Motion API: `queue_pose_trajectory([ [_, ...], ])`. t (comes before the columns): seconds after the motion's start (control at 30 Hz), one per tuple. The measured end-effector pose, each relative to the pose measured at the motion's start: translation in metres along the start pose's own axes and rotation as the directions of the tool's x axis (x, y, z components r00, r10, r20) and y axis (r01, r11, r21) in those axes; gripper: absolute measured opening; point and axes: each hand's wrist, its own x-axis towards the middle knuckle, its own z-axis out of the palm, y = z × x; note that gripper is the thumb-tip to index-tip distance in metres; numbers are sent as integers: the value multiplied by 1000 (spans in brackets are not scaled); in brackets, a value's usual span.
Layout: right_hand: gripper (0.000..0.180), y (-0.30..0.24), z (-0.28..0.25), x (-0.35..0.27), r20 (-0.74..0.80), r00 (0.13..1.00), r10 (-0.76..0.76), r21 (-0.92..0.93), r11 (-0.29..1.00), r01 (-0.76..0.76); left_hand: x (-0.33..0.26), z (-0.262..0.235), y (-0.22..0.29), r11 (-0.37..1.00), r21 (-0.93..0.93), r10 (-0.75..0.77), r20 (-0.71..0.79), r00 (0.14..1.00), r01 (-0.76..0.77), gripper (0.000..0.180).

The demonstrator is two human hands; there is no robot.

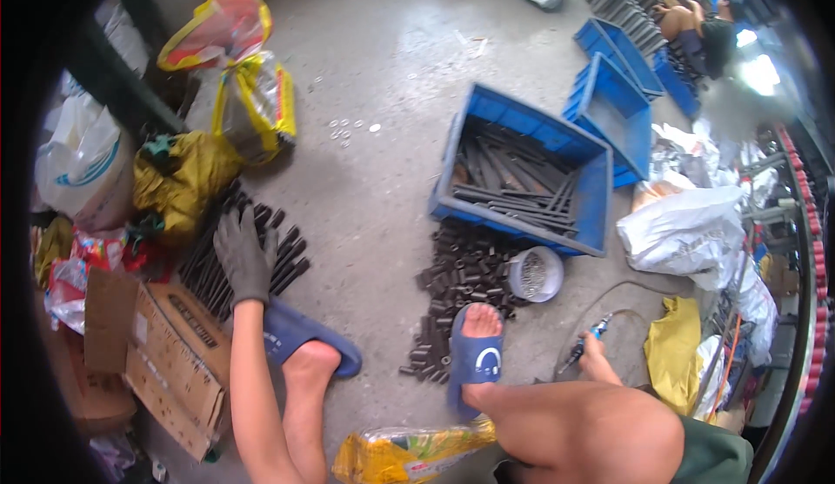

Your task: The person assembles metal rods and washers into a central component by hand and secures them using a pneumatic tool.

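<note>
My left hand (pixel 242 253), in a grey glove, lies with its fingers stretched out over a pile of dark metal rods (pixel 291 262) on the floor at the left. It touches the rods, and no rod is visibly gripped. At the right, beside my knee, my bare right hand (pixel 597 360) is closed around a slim blue air tool (pixel 598 329) with a hose (pixel 626 286) behind it. The tool's dark tip points down and left. My palm and some of my fingers are hidden.
A blue crate (pixel 448 204) of dark rods stands ahead, with short black sleeves (pixel 465 267) heaped before it. Beside them is a white tub (pixel 557 288) of small metal parts. A cardboard box (pixel 178 353), sacks and slippered feet lie around; another person (pixel 718 36) is far right.
</note>
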Motion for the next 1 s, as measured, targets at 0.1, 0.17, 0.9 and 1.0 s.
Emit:
queue_pose_trajectory([
  [0.1,42,141,76,-61,-277,819,502,161,865,-475,-9,-14,76,966,-244,65,-69,996,-80,55],
  [0.17,45,328,175,-117,-565,336,754,282,559,-780,-26,-20,108,937,-337,71,-63,995,-88,54],
  [0.9,28,406,-15,193,-310,936,-168,-488,873,-5,-110,-72,171,526,-827,-135,149,980,198,30],
  [1.0,24,339,-40,155,-454,841,-293,-461,886,60,-88,-97,192,387,-896,-64,208,976,217,31],
])
